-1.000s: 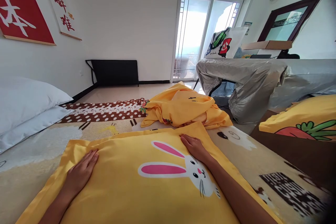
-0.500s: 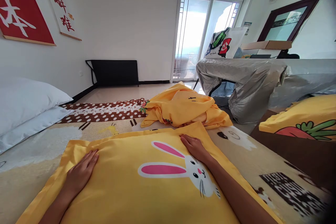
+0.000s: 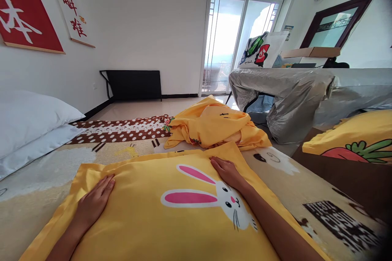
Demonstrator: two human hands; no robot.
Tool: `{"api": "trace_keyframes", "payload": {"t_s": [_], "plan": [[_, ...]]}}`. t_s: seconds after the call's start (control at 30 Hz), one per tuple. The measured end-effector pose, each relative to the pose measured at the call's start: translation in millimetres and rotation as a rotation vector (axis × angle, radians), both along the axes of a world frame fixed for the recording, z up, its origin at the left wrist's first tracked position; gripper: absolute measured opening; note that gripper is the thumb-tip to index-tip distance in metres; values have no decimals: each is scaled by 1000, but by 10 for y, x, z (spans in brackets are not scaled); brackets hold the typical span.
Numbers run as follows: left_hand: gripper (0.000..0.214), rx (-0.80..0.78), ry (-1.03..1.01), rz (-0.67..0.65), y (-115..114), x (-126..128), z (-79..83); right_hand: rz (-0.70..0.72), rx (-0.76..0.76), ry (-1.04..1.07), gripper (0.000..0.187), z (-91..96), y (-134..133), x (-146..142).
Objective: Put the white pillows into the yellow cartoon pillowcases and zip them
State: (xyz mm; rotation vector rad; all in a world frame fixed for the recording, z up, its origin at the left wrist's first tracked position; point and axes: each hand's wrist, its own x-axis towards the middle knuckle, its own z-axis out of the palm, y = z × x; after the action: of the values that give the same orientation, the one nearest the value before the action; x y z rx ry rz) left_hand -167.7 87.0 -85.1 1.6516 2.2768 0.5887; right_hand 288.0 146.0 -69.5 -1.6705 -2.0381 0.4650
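Observation:
In front of me lies a plump yellow pillow (image 3: 143,228) in a case with a flat border and a printed white rabbit with pink ears. My left hand (image 3: 94,200) rests flat on its left side, fingers stretched out together. On the right side, above the rabbit's face, my right hand (image 3: 226,171) also lies flat with its fingers extended. Neither hand grips anything. Just beyond the pillow is a crumpled heap of yellow cloth (image 3: 211,122) with carrot prints.
A patterned beige blanket (image 3: 275,187) spreads beneath. White pillows (image 3: 33,122) are stacked at left. At right, a brown box (image 3: 346,179) carries yellow carrot-print fabric (image 3: 361,130). Behind stand a table under silver plastic (image 3: 294,89) and a black folded frame (image 3: 133,85) by the wall.

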Motion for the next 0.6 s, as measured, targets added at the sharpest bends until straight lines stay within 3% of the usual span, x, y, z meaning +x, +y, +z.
{"api": "trace_keyframes", "payload": {"t_s": [0.27, 0.6], "plan": [[68, -42, 34, -19, -6, -17, -9, -2, -20, -23, 55, -5, 5, -12], [69, -112, 36, -8, -64, 128, 162, -7, -40, -59, 53, -12, 3, -17]]}}
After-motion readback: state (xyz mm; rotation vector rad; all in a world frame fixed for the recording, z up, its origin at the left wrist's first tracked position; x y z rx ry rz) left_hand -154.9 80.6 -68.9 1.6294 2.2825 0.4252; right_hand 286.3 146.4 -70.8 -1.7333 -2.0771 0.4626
